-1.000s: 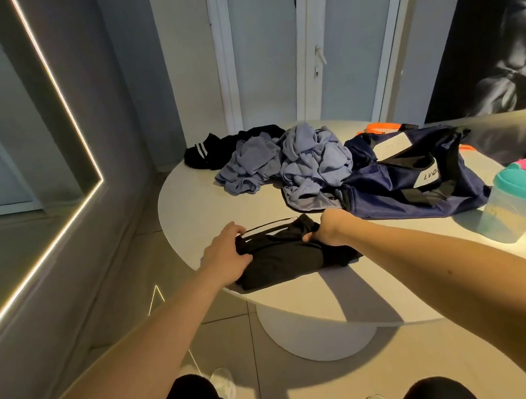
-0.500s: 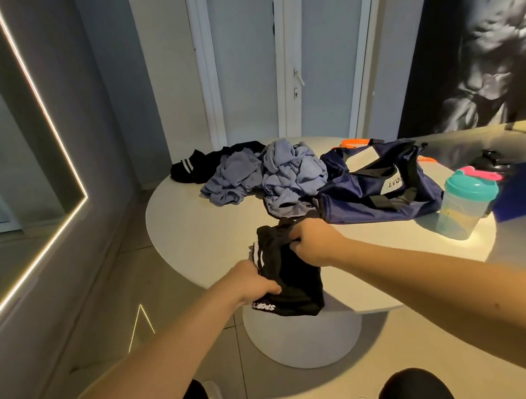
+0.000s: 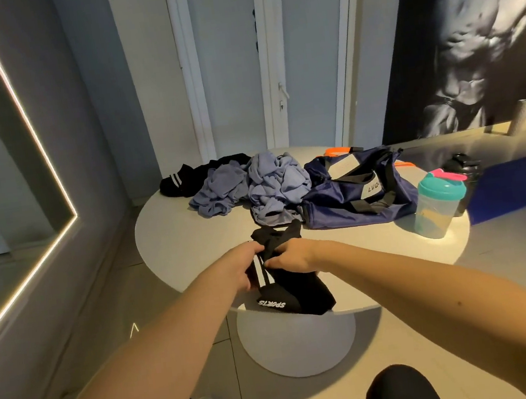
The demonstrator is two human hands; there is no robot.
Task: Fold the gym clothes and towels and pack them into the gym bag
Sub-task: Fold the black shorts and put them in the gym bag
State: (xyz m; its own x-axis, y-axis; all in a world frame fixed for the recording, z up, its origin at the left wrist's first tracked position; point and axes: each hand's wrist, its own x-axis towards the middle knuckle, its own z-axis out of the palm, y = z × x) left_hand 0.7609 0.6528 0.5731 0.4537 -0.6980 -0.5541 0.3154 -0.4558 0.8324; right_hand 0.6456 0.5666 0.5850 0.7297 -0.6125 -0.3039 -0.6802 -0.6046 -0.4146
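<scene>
Head view, only one available.

- L hand + R hand: both clamped on the black garment (white stripes, "SPORTS" print). L fingers are curled round its left edge at the stripes. R fingers pinch the bunched middle from the right. The hands are just beside each other, w/ cloth between.
- Garment's long axis runs away-from-body to toward-body, slightly diagonal. The far end pokes up past the fingertips; the near end drops below the fingers and hangs over the table edge. It's half-bunched, so my read is the fold isn't finished.
- Key relation: the gym bag lies beyond the fingers and off to the right, w/ its long axis roughly left-right. R hand is nearer, so the R side looks like the natural one to carry the piece in. Can't tell whether the bag mouth is open enough.
- Straight ahead of the fingers is the blue-grey cloth pile, unfolded and touching the bag's left end. Further out, ahead-left, is another black striped piece.
- Right of the R fingers and well apart, a teal-lid shaker stands upright near the rim, a snag risk on a wide swing.
- Surface: round white pedestal table, smooth.
- Room: tiled floor, LED-edged mirror to the left, white door ahead, big poster to the right.
</scene>
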